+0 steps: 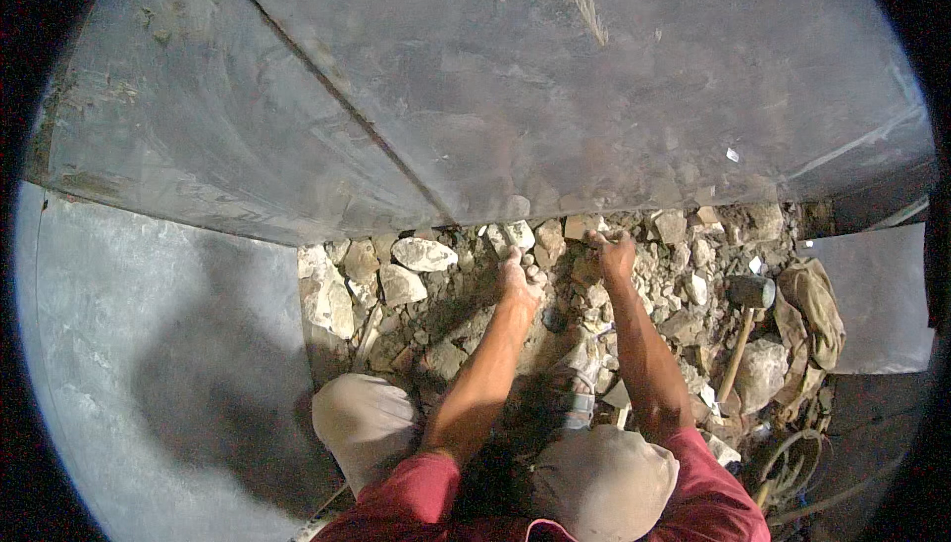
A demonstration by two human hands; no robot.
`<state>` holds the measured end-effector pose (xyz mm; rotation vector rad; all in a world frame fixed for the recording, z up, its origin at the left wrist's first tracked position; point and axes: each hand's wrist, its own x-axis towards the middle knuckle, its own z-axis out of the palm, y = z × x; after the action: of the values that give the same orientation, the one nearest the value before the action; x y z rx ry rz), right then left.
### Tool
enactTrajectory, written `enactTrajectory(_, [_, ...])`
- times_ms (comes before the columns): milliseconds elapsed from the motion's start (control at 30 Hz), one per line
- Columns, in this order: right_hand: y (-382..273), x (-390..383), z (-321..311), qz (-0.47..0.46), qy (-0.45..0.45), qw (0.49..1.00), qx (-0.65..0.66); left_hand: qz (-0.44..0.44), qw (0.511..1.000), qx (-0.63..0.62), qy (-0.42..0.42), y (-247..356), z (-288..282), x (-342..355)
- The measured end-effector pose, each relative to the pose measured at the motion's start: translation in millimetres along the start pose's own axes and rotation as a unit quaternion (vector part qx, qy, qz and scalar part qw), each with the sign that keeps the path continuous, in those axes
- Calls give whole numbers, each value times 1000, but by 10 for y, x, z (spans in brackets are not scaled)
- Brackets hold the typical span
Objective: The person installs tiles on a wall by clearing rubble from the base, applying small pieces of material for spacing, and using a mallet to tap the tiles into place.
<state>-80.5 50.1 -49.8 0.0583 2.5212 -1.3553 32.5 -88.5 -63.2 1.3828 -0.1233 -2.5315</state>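
Both my hands reach down to a bed of rubble along the foot of a grey panel. My left hand (521, 282) has its fingers curled, and its tip meets a pale stone (517, 235) at the panel's lower edge. Just to the right, my right hand (615, 253) is closed with bent fingers beside a tan flat piece of stone (580, 227). Whatever lies inside those right fingers is hidden. Larger whitish stones (424, 255) sit to the left of my left hand.
A tall grey panel (634, 96) rises in front; another grey sheet (178, 314) lies left. At right are a mallet (753, 291) with a wooden handle, a dirty crumpled cloth (814, 312), a big rock (761, 374) and a coiled hose (792, 463). My knees (604, 483) are close below.
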Motion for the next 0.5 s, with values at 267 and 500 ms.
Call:
enactTrajectory(267, [266, 118, -25, 12, -3, 992, 122, 1, 1000, 4, 3, -111, 27, 31])
enactTrajectory(500, [22, -371, 12, 48, -153, 959, 236, 38, 999, 7, 28, -34, -46, -13])
